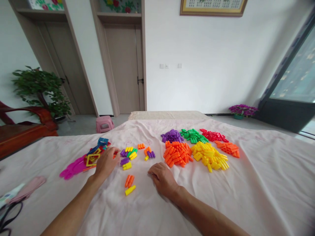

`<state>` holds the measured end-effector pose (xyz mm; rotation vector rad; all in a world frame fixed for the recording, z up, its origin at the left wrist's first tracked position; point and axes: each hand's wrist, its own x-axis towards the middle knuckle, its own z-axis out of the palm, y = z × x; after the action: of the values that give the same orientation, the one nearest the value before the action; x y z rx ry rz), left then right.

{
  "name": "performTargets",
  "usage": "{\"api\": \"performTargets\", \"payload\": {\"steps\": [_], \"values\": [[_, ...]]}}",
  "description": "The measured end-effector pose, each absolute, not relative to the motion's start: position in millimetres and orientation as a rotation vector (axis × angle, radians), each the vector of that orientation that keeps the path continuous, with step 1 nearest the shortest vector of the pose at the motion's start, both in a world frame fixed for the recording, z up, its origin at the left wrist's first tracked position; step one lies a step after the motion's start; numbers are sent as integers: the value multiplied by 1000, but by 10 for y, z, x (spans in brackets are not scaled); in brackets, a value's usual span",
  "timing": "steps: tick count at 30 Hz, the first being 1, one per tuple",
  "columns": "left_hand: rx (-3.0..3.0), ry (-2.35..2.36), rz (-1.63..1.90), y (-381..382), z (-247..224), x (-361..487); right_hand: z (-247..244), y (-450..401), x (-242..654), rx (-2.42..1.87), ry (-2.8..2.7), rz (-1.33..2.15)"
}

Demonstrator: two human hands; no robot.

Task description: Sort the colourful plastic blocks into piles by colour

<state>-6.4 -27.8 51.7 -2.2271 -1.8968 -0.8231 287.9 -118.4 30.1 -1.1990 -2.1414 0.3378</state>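
My left hand (107,161) is closed on an orange piece (115,154), partly hidden by the fingers, beside small joined groups of purple, yellow and green pieces (129,152). My right hand (161,177) rests on the cloth with fingers curled; whether anything is inside cannot be made out. Just beyond it lies a pile of orange pieces (177,154), with a yellow pile (209,155) to its right. Between my forearms sit two orange pieces (129,181) and a yellow piece (130,190).
Purple (172,135), green (194,135) and red (213,135) piles lie farther back, with more orange pieces (228,148) at the right. A magenta tray (75,166) and yellow frames (93,160) are left of my left hand. Glasses (10,218) lie near the left edge.
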Motion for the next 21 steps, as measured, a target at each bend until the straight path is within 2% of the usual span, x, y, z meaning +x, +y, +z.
{"api": "performTargets", "payload": {"steps": [10, 21], "values": [[-2352, -1763, -875, -420, 177, 112, 330, -1203, 2859, -1228, -2164, 218], [-2402, -1681, -1103, -445, 175, 102, 414, -450, 2671, -1626, -2237, 67]]}}
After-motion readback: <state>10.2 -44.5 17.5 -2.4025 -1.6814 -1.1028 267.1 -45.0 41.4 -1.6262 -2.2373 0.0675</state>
